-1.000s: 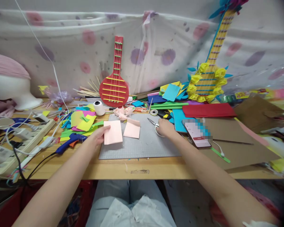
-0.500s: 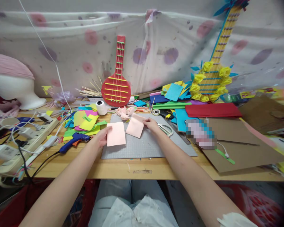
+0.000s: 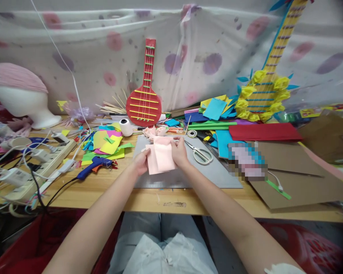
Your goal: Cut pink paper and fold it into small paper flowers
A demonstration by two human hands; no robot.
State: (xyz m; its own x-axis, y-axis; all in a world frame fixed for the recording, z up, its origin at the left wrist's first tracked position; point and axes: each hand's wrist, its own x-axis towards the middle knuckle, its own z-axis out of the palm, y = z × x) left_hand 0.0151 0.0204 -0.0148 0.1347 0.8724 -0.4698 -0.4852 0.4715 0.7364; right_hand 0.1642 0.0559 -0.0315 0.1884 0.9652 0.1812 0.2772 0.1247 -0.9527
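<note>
Both my hands hold pale pink paper pieces (image 3: 161, 158) together above the grey cutting mat (image 3: 217, 173). My left hand (image 3: 141, 161) grips the left edge of the stack. My right hand (image 3: 179, 152) pinches the right edge, with the second sheet laid over the first. White-handled scissors (image 3: 200, 152) lie on the mat just right of my right hand. A crumpled pink paper flower (image 3: 153, 132) sits at the mat's far edge.
A blue glue gun (image 3: 95, 163) lies left of the mat beside loose coloured paper scraps (image 3: 108, 144). A power strip with plugs (image 3: 34, 163) is at far left. A phone (image 3: 246, 161), brown cardboard (image 3: 300, 171), red paper guitar (image 3: 144, 89) and foam head (image 3: 23, 99) surround the mat.
My right hand left the scissors, picked up the second pink sheet and brought it over the first. Both hands now hold the sheets together, closer to me.
</note>
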